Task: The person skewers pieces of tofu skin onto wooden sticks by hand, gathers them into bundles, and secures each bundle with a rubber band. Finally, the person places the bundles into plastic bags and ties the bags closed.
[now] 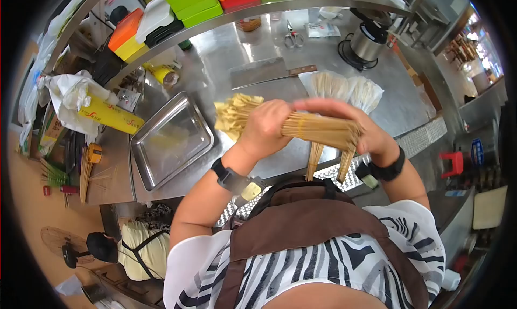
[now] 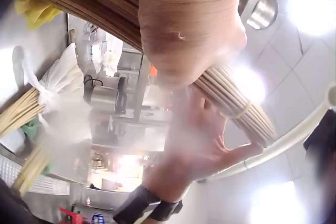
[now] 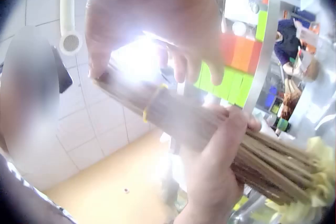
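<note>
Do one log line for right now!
left hand: grips stick bundle | right hand: open, at bare ends | yellow band: around sticks | tray: on table

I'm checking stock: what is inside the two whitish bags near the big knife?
Each whitish bag wraps one end of a bundle of thin sticks, whose bare ends poke out. What is on the wrapped ends cannot be told through the cloudy plastic.

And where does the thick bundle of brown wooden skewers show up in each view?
Head: across the centre, the bundle in the left hand.
Left wrist: slanting from upper left to lower right, partly hidden.
Right wrist: slanting down to the lower right.
Shared landmark: pale yellow folded pieces at one end.
</note>
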Motion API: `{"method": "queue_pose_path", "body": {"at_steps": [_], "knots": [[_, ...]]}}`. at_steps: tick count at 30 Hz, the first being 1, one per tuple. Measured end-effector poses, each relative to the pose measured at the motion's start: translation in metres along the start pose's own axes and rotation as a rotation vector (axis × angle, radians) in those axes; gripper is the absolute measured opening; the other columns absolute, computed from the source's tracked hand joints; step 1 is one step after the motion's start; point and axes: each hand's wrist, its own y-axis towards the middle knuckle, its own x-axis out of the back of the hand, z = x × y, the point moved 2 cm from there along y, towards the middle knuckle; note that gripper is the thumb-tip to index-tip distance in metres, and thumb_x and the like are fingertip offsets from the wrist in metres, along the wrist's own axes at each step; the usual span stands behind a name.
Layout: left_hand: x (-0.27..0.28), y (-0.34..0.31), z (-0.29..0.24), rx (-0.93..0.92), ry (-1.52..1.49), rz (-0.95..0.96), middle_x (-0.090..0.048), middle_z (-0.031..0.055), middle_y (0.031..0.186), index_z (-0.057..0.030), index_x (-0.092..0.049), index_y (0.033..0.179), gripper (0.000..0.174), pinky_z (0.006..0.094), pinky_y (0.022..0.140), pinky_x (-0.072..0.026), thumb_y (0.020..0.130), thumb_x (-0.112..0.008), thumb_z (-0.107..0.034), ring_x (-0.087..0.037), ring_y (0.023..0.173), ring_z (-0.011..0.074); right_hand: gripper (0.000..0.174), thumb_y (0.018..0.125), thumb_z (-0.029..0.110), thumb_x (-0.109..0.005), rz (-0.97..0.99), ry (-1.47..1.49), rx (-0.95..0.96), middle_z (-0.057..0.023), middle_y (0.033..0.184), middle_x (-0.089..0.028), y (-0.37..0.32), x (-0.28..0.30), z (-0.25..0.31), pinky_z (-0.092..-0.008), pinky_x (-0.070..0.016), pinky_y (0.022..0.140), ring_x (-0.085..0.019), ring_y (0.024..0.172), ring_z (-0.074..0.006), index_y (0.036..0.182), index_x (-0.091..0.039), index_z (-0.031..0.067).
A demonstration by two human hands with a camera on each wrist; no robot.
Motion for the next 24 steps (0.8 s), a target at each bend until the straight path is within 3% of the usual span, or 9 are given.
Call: {"method": "queue_pose_path", "body": {"at_steps": [3,5,8,13,18,20,21,23,24], "knots": [[-0.014,-0.003,0.004,-0.177,0.131,0.175,-0.054,0.0084,0.073,-0.0053,-0.054,0.083,0.023,0.036,0.064,-0.0452,0.062,-0.064,-0.006,-0.056,0.071,0.0266,0.093,0.076,0.053,-0.067,0.013,0.255,-0.207,-0.0168,0.141,-0.038,-0.045,0.013,0.0,-0.038,-0.0332,0.105,-0.037,0.131,-0.0262,0.142,-0.028,0.0],[-0.031,-0.017,0.01,-0.371,0.234,0.48,-0.053,0.0069,0.073,-0.0053,-0.054,0.082,0.019,0.0337,0.065,-0.0457,0.065,-0.062,-0.01,-0.055,0.071,0.0243,0.085,0.082,0.042,-0.066,-0.201,0.299,-0.496,-0.0187,0.141,-0.037,-0.07,0.028,-0.022,-0.0381,-0.0359,0.104,-0.04,0.129,-0.0265,0.143,-0.025,-0.0001],[-0.058,-0.034,0.009,-0.498,0.23,0.559,-0.049,0.004,0.072,-0.0075,-0.052,0.082,0.015,0.032,0.069,-0.0444,0.069,-0.056,-0.014,-0.053,0.072,0.0217,0.069,0.086,0.025,-0.065,-0.122,0.238,-0.804,-0.0206,0.133,-0.044,-0.08,0.021,-0.068,-0.0338,-0.0483,0.09,-0.053,0.115,-0.0222,0.139,-0.031,-0.0003],[-0.085,-0.034,-0.004,-0.604,0.152,0.516,-0.047,0.0035,0.072,-0.0087,-0.052,0.082,0.014,0.0329,0.075,-0.0452,0.07,-0.055,-0.016,-0.053,0.072,0.0205,0.034,0.085,0.014,-0.064,-0.142,0.614,-0.967,-0.0126,0.084,-0.062,-0.077,-0.015,-0.128,-0.0286,-0.0542,0.061,-0.065,0.072,-0.0175,0.109,-0.047,-0.0025],[-0.084,-0.045,-0.002,-0.485,0.188,0.501,-0.055,0.0122,0.101,-0.0061,-0.056,0.101,0.033,0.0399,0.098,-0.0389,0.068,-0.059,-0.013,-0.053,0.105,0.0275,0.027,0.082,0.01,-0.061,-0.239,0.305,-0.819,-0.0088,0.072,-0.059,-0.083,-0.008,-0.151,-0.0302,-0.0508,0.052,-0.061,0.059,-0.0169,0.102,-0.049,-0.0041],[-0.076,-0.051,0.0,-0.054,0.506,0.402,-0.044,0.019,0.127,-0.0036,-0.046,0.124,0.058,0.0418,0.107,-0.0301,0.068,-0.062,-0.006,-0.039,0.126,0.0335,0.027,0.081,0.01,-0.061,-0.304,0.087,-0.779,-0.0076,0.073,-0.059,-0.083,-0.002,-0.156,-0.0306,-0.0498,0.05,-0.061,0.058,-0.0163,0.1,-0.049,-0.0045],[-0.075,-0.056,-0.003,-0.057,0.518,0.393,-0.044,0.019,0.127,-0.0036,-0.046,0.124,0.058,0.0418,0.107,-0.0301,0.068,-0.062,-0.006,-0.039,0.126,0.0335,0.03,0.078,0.012,-0.063,-0.358,-0.065,-0.739,-0.0096,0.072,-0.06,-0.084,0.002,-0.156,-0.0326,-0.0498,0.052,-0.061,0.058,-0.0194,0.1,-0.049,-0.0042],[-0.064,-0.075,0.009,0.694,0.119,-0.136,-0.032,0.0191,0.138,-0.0019,-0.032,0.136,0.069,0.0413,0.109,-0.0266,0.074,-0.063,-0.004,-0.03,0.132,0.0351,0.034,0.076,0.013,-0.065,-0.411,-0.224,-0.679,-0.0116,0.072,-0.06,-0.085,0.006,-0.159,-0.0345,-0.0498,0.054,-0.062,0.059,-0.0225,0.1,-0.049,-0.004],[-0.071,-0.096,0.026,0.916,-0.267,-0.197,-0.038,0.0159,0.135,-0.0001,-0.03,0.136,0.065,0.0396,0.107,-0.0284,0.08,-0.064,-0.009,-0.034,0.129,0.0299,0.037,0.074,0.014,-0.066,-0.44,-0.403,-0.608,-0.0148,0.072,-0.06,-0.086,0.004,-0.161,-0.0365,-0.0497,0.057,-0.062,0.062,-0.0269,0.102,-0.048,-0.0032]]}}
